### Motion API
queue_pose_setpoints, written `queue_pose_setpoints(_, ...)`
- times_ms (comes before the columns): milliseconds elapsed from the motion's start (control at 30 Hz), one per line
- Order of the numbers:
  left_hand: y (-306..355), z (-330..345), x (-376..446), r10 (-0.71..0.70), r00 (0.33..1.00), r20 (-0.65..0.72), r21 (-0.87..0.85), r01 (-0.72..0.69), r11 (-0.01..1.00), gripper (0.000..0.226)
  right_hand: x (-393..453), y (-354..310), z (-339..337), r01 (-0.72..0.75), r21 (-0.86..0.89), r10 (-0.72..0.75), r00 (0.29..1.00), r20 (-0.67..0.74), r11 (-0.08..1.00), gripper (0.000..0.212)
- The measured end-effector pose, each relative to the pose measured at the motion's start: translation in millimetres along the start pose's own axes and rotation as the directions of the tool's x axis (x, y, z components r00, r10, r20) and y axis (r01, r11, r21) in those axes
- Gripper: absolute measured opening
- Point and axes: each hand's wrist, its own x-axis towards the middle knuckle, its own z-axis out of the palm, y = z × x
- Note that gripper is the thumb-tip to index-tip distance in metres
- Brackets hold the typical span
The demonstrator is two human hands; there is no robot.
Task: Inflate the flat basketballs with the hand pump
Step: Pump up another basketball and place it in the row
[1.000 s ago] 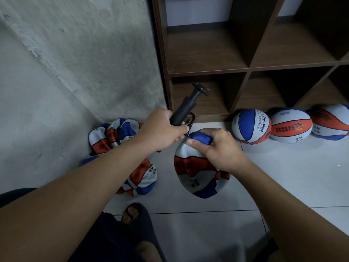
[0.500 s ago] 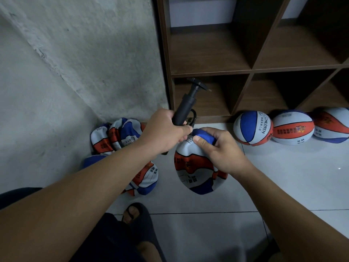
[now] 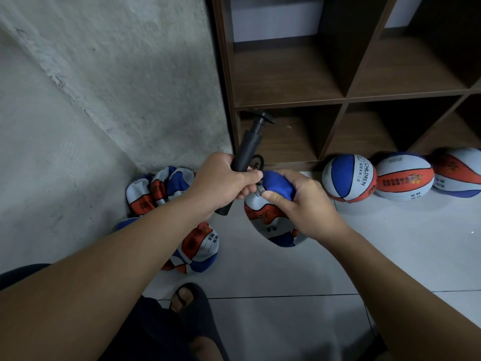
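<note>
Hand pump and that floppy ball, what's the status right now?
Left hand grips hand pump. Right hand pinches flat basketball by the pump's hose end. Pump handle untouched. Nothing in the way.

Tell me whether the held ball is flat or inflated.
Flat: the ball gripped by the right hand sags and creases.

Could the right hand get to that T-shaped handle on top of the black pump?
Probably yes: nothing blocks the T-handle, but the right hand is gripping the flat basketball and must let go.

left hand gripping pump, right hand holding flat basketball
</note>
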Motion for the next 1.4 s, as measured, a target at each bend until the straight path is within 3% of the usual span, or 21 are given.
queue_pose_setpoints(100, -3, 1, 1, 0.019, 1.0, 0.013, 0.078, -0.02, 0.997, 0.017, 0, 2, -1, 0.051, -0.16, -0.054, 0.998, -0.012, 0.986, 0.04)
queue_pose_setpoints(300, -10, -11, 13, 0.175, 0.985, 0.001, 0.339, -0.164, 0.926, 0.023, -2, 10, -3, 0.022, -0.157, -0.024, 1.0, -0.01, 0.987, 0.024)
queue_pose_setpoints(467, -13, -21, 21, 0.239, 0.926, 0.293, 0.36, -0.338, 0.87, 0.037, -1, 11, -9, -0.005, -0.049, 0.008, 0.998, 0.059, 0.999, 0.014)
queue_pose_setpoints(767, -17, -23, 22, 0.248, 0.905, 0.347, 0.443, -0.391, 0.807, 0.013, -3, 7, -8, -0.037, 0.106, 0.021, 0.988, 0.152, 0.994, 0.01)
queue_pose_setpoints(1100, -13, -17, 17, 0.23, 0.915, 0.332, 0.5, -0.377, 0.78, 0.04, 0, 1, -11, 0.024, -0.083, -0.012, 0.991, 0.136, 0.996, 0.016)
queue_pose_setpoints(1400, -17, -8, 17, 0.223, 0.938, 0.266, 0.436, -0.324, 0.84, 0.041, -1, -8, -9, 0.0, -0.107, 0.009, 0.996, 0.086, 0.994, 0.022)
